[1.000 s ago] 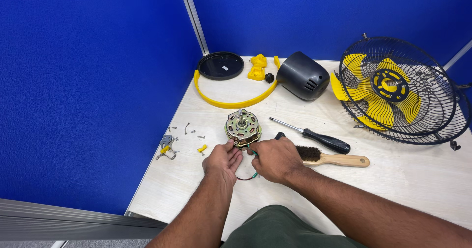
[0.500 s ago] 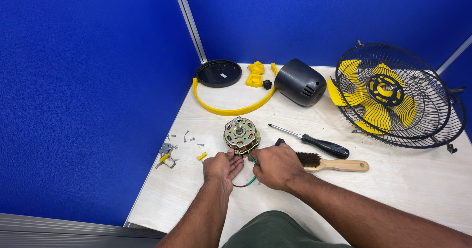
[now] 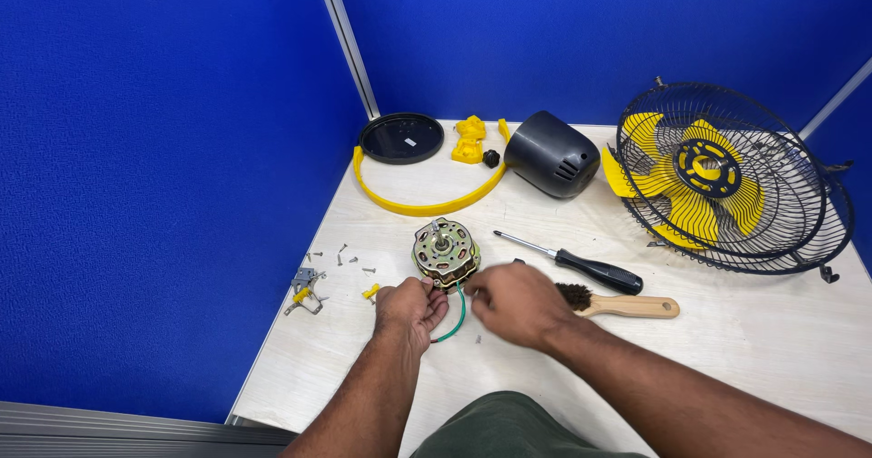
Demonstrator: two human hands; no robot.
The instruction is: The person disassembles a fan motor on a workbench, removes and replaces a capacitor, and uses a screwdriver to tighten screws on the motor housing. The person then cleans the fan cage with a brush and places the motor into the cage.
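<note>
Ok, change since a second ago: both hands have eased back from the motor (image 3: 445,253) a little, and the right hand (image 3: 513,302) reads blurred, so it is moving. The green wire (image 3: 458,317) now shows clear as a loop between the two hands; earlier the hands covered most of it. My read: the work is on the motor's leads, not on its body.

Motor sits on the bench (image 3: 772,349), shaft up, just ahead of both hands, not lifted.

Left hand (image 3: 411,306): palm down, fingers curled toward the motor's near edge, fingertips pinched together at the wire end close to the motor. What exactly is under the tips is too small to tell.

Right hand: knuckles up, fingers curled under and hidden by blur; can't tell whether its grip is closed on anything.

Nearby: screwdriver (image 3: 581,265) and brush (image 3: 622,305) just right of the right hand, loose screws (image 3: 350,260) and a small metal bracket (image 3: 304,286) to the left. Fan cage (image 3: 731,181), black housing (image 3: 551,154) and yellow ring (image 3: 427,199) lie well back.
</note>
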